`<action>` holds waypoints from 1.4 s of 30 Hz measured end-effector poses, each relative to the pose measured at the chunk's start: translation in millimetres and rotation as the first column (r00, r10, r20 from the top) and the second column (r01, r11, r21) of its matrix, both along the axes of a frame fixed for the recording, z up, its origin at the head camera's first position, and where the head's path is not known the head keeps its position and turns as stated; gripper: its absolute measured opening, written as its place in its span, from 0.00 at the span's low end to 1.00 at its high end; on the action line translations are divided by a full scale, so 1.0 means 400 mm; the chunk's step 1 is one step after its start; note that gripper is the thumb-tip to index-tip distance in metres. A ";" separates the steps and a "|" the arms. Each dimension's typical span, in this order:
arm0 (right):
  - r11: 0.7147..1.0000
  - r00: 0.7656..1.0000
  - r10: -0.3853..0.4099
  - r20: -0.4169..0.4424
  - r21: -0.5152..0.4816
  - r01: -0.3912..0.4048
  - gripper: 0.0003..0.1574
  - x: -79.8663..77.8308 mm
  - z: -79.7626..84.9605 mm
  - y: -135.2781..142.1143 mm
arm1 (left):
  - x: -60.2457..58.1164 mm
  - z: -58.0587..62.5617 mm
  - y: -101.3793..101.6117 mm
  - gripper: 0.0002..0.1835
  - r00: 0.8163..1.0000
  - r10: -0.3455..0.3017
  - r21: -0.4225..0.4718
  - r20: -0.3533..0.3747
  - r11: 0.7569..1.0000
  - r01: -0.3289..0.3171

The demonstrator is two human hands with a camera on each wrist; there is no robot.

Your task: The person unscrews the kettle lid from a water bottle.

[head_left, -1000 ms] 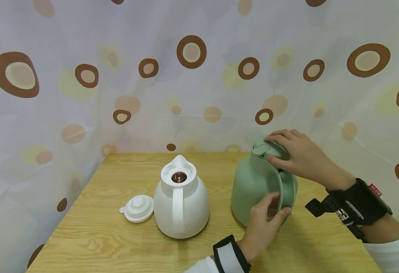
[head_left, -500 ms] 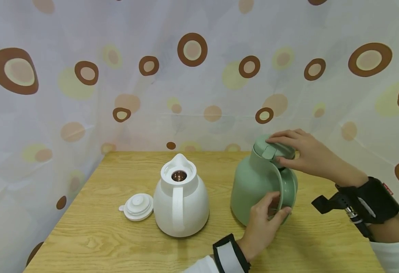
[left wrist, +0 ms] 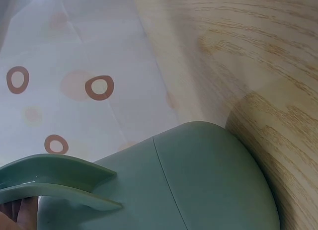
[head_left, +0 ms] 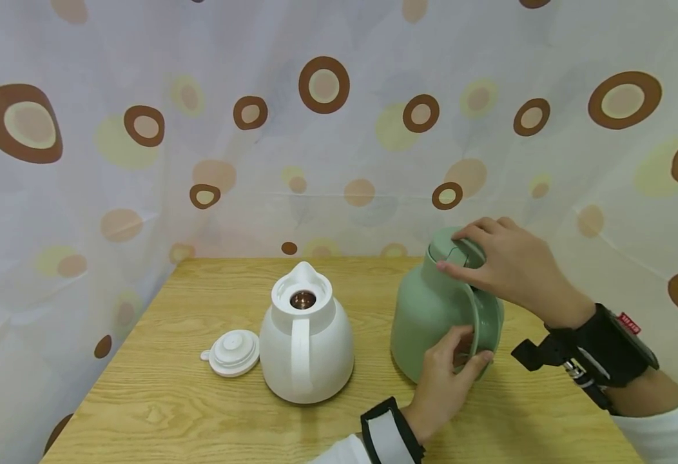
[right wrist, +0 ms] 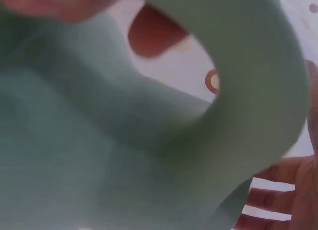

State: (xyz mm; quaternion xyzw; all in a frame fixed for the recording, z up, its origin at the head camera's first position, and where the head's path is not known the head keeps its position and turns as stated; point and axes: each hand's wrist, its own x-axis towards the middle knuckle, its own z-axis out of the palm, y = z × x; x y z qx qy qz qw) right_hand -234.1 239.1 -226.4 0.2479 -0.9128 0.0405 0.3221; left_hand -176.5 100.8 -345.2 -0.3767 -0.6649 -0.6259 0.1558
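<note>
A sage-green thermos jug (head_left: 428, 309) stands on the right half of the table, its handle (head_left: 486, 322) turned to the front right. My left hand (head_left: 446, 380) grips the lower part of that handle with fingers and thumb; in the left wrist view only some fingers (left wrist: 25, 212) show behind it. On top sits the green lid (head_left: 446, 243), which has a small lever. My right hand (head_left: 510, 267) holds the lid from the right, thumb in front and fingers across the top. Part of the lid is hidden under it. Fingers of both hands show in the right wrist view.
A white thermos jug (head_left: 310, 351) stands left of the green one, its mouth uncovered. Beside it lies a white lid (head_left: 233, 352) on the wooden table (head_left: 159, 412). Patterned curtain (head_left: 362, 154) hangs behind and at the left.
The lid's lever has turned from the left toward the handle. My right hand shifted right with it, then came back left over the lid. My left hand stayed on the handle.
</note>
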 end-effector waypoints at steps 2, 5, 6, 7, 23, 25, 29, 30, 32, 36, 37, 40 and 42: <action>1.000 1.000 -0.007 -0.026 0.011 0.007 0.34 0.001 -0.003 -0.006 | 0.001 0.001 -0.001 0.11 1.000 -0.002 -0.002 0.005 1.000 0.002; 1.000 1.000 0.008 -0.029 0.006 -0.008 0.33 0.001 -0.006 -0.006 | 0.002 0.002 -0.001 0.11 1.000 -0.003 -0.002 0.007 1.000 0.003; 1.000 1.000 0.022 -0.021 0.005 -0.022 0.32 0.000 -0.007 -0.002 | 0.002 0.002 -0.001 0.11 1.000 -0.003 -0.003 0.008 1.000 0.003; 0.999 0.999 0.042 -0.015 0.009 -0.042 0.30 -0.002 -0.007 0.003 | 0.002 0.003 -0.001 0.11 1.000 -0.003 -0.003 0.008 1.000 0.003; 0.929 0.908 0.371 0.195 -0.059 -0.367 0.28 -0.026 -0.008 0.084 | 0.001 0.000 0.000 0.12 1.000 0.006 -0.001 -0.020 1.000 -0.006; 0.935 0.916 0.355 0.184 -0.071 -0.348 0.28 -0.027 -0.010 0.080 | 0.002 0.000 0.000 0.12 1.000 0.005 -0.004 -0.022 1.000 -0.005; 0.963 0.950 0.267 0.159 -0.070 -0.259 0.27 -0.030 -0.016 0.062 | 0.002 0.000 -0.001 0.12 1.000 0.006 -0.006 -0.016 1.000 -0.006; 0.971 0.959 0.237 0.158 -0.063 -0.230 0.28 -0.032 -0.018 0.055 | 0.002 0.000 -0.001 0.12 1.000 0.007 -0.006 -0.016 1.000 -0.007; 0.983 0.969 0.181 0.166 -0.049 -0.175 0.31 -0.034 -0.020 0.042 | 0.002 -0.001 -0.002 0.12 1.000 0.007 -0.005 -0.013 1.000 -0.008; 0.993 0.970 0.113 0.213 -0.040 -0.106 0.36 -0.035 -0.023 0.022 | 0.001 -0.001 -0.002 0.12 1.000 0.008 -0.005 -0.016 1.000 -0.008; 0.994 0.968 0.105 0.229 -0.050 -0.097 0.36 -0.035 -0.024 0.020 | 0.001 -0.001 -0.002 0.12 1.000 0.008 -0.005 -0.016 1.000 -0.008; 0.995 0.963 0.091 0.255 -0.073 -0.074 0.36 -0.040 -0.027 0.019 | 0.001 0.000 -0.002 0.12 1.000 0.005 -0.011 -0.011 1.000 -0.005; 0.994 0.960 0.089 0.265 -0.083 -0.069 0.36 -0.045 -0.028 0.021 | 0.001 0.001 -0.002 0.12 1.000 0.004 -0.013 -0.008 1.000 -0.004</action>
